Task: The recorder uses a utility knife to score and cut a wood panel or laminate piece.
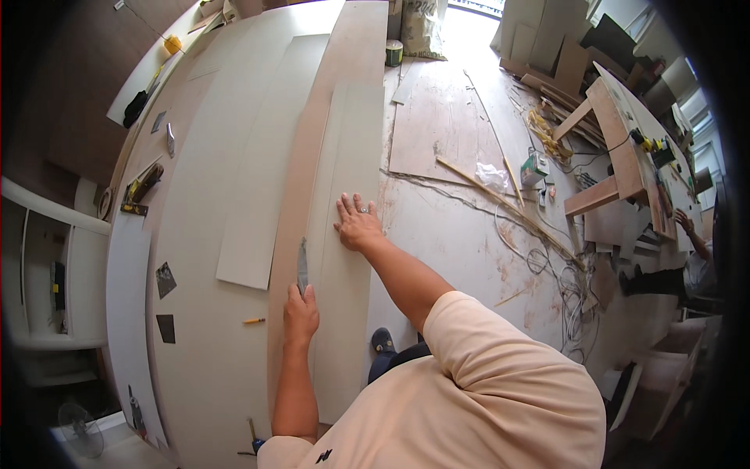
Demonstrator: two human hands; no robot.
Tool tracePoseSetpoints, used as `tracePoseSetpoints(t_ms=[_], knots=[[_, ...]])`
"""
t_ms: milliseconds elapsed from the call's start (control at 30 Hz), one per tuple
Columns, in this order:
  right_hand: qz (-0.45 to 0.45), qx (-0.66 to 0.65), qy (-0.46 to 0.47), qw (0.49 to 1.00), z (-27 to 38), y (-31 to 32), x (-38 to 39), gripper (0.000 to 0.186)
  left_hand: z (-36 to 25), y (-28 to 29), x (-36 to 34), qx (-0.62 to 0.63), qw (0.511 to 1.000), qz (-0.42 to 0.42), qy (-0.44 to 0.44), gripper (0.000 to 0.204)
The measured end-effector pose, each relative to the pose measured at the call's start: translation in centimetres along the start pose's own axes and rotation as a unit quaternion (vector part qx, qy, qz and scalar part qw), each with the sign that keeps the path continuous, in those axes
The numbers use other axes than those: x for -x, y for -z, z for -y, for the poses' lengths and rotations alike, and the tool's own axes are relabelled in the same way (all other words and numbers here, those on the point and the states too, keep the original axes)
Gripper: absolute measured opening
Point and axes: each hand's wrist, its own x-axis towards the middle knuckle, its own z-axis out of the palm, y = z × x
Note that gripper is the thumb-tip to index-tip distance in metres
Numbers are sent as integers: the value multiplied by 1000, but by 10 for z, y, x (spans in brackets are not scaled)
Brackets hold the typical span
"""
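Observation:
My left hand [301, 314] is closed round a grey blade-like tool [303, 266], whose narrow end points away from me. The tool lies over the edge between a long reddish-brown wood strip [291, 211] and a pale panel [340, 313]. Whether its tip touches the wood, I cannot tell. Farther along and to the right, my right hand [360, 223] rests flat on the pale panel with its fingers spread and a ring on one finger. Nothing is held in it. A small yellow-orange pencil stub [254, 321] lies left of the left hand.
Another pale board [262, 227] lies left of the strip. A yellow-black power tool [142, 189], a silver hand tool [170, 139] and dark square pieces [165, 280] sit at the table's left side. Cables [566, 313] and wood sticks [484, 191] litter the floor. Another person's hand [684, 222] is at a workbench [617, 133].

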Motion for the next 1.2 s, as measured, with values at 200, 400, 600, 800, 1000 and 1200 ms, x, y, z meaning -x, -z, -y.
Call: tracePoseSetpoints(t_ms=[200, 400, 600, 800, 1000, 1200], knots=[[-49, 0, 34, 998, -53, 27, -78, 63, -48, -22, -57, 32, 999, -2, 8, 36], [-129, -4, 30, 991, -118, 81, -195, 60, -135, -53, -189, -13, 1000, 0, -27, 39], [-171, -14, 33, 985, -150, 116, -276, 61, -196, -85, -329, -50, 998, -13, -34, 38], [-143, -35, 22, 989, -142, 122, -285, 60, -226, -111, -416, -103, 993, 12, -47, 38], [-144, -25, 16, 989, -149, 124, -286, 60, -257, -120, -451, -97, 993, 2, -63, 35], [-156, -23, 19, 987, -145, 117, -284, 59, -252, -123, -456, -91, 993, 12, -76, 34]])
